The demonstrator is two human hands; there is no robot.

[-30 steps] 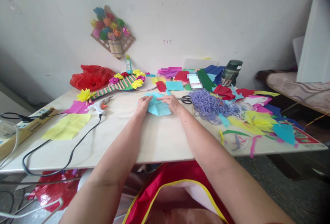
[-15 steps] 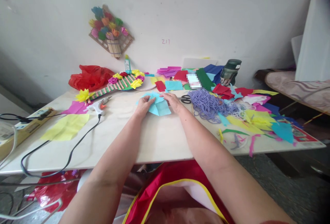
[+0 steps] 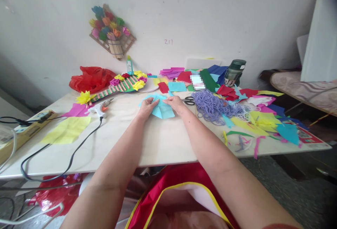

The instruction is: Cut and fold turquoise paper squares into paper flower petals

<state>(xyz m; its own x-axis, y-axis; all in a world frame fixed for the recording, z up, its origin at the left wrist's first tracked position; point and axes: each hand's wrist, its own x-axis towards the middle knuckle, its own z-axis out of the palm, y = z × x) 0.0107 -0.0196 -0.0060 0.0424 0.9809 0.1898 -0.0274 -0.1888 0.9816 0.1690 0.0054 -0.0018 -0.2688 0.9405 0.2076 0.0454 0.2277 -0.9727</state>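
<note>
Light blue paper (image 3: 161, 108): creased sheet, flat on the white table (image 3: 158, 141), mid-table, far from the near edge. Left hand (image 3: 146, 107): fingers close together, pressed onto the sheet's left part. Right hand (image 3: 176, 104): fingertips pinched narrow on the sheet's upper edge. Black scissors (image 3: 189, 100): just right of the right hand. Purple cord pile (image 3: 210, 104): beyond the scissors. Glue gun (image 3: 98, 109): well left.
</note>
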